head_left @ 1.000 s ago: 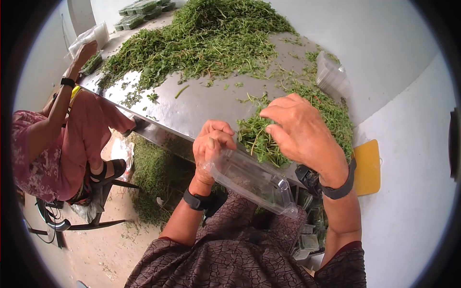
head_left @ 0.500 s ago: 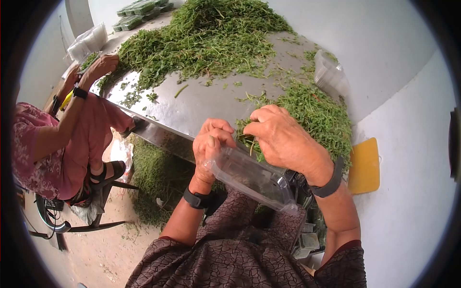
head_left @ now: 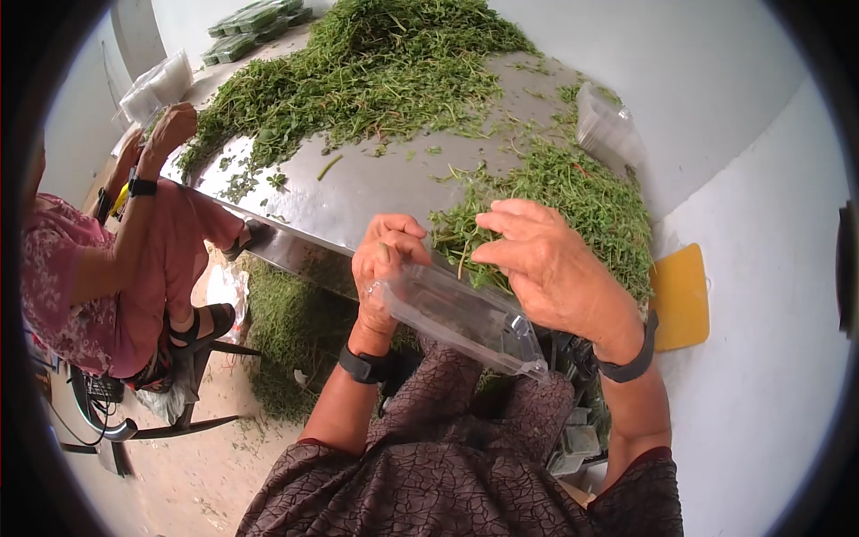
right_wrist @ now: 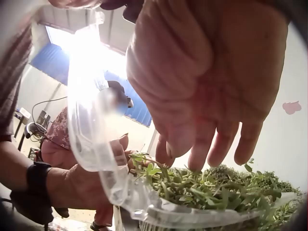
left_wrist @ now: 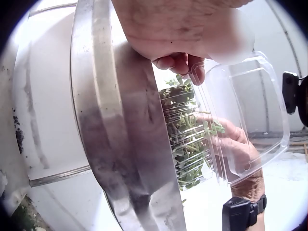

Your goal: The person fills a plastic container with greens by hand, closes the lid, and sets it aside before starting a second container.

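In the head view, my left hand (head_left: 386, 264) grips the edge of a clear plastic clamshell box (head_left: 461, 309) above the lap, its lid swung open toward me. Leafy green stems (left_wrist: 183, 139) fill the tray side, seen through its ribbed wall in the left wrist view. My right hand (head_left: 559, 268) is over the greens, thumb and forefinger apart. Its fingers (right_wrist: 224, 139) point down in the right wrist view, with the tips right at the leaves (right_wrist: 207, 190). Beside the thumb a thin stem sticks up from the box.
A heap of greens (head_left: 376, 89) covers the back of the metal table (head_left: 358, 192); a smaller pile (head_left: 582, 192) lies at right. Stacked empty boxes (head_left: 608, 130) stand there, near a yellow board (head_left: 680, 295). Filled boxes (head_left: 255, 22) sit at far left. Another person (head_left: 98, 268) sits at left.
My right hand dipped left and down to the greens in the box, then rose slightly with thumb and fingers spreading. The left hand keeps its hold. The other person's hands moved at the far-left table edge.
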Action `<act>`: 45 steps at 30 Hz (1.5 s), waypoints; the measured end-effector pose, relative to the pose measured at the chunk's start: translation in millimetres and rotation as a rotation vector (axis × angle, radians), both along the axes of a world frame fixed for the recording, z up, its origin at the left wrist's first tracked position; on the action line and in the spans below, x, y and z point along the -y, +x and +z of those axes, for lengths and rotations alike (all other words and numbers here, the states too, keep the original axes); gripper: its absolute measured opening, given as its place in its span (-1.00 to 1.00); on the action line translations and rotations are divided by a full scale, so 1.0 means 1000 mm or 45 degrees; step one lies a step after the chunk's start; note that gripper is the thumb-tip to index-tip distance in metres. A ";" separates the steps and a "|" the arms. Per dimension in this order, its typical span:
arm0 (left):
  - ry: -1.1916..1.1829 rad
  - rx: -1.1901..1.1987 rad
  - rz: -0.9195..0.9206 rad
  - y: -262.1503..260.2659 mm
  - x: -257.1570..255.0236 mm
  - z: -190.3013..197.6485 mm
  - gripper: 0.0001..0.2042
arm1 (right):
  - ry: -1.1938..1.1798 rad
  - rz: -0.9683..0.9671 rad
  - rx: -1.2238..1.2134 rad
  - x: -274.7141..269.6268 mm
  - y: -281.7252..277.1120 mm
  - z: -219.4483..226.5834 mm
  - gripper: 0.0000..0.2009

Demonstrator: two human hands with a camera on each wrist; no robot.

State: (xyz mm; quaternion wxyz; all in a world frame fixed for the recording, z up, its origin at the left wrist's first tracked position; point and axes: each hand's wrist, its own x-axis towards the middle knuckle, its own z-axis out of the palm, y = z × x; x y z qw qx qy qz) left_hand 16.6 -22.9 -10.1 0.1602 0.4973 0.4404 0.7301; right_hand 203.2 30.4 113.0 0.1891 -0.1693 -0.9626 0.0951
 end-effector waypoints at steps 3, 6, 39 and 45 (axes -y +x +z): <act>0.028 0.011 -0.011 0.000 0.001 0.000 -0.36 | 0.061 -0.043 0.035 0.000 -0.001 -0.009 -0.71; 0.011 0.014 -0.008 0.000 0.000 0.000 -0.35 | 0.071 -0.077 0.033 0.004 -0.003 -0.015 -0.69; -0.045 0.016 -0.019 0.006 -0.005 0.006 -0.57 | -0.381 -0.372 -0.792 0.071 0.039 -0.046 -0.78; -0.428 -0.167 0.056 0.010 -0.001 0.025 -0.59 | -0.395 -0.659 -0.952 0.068 0.038 -0.055 -0.85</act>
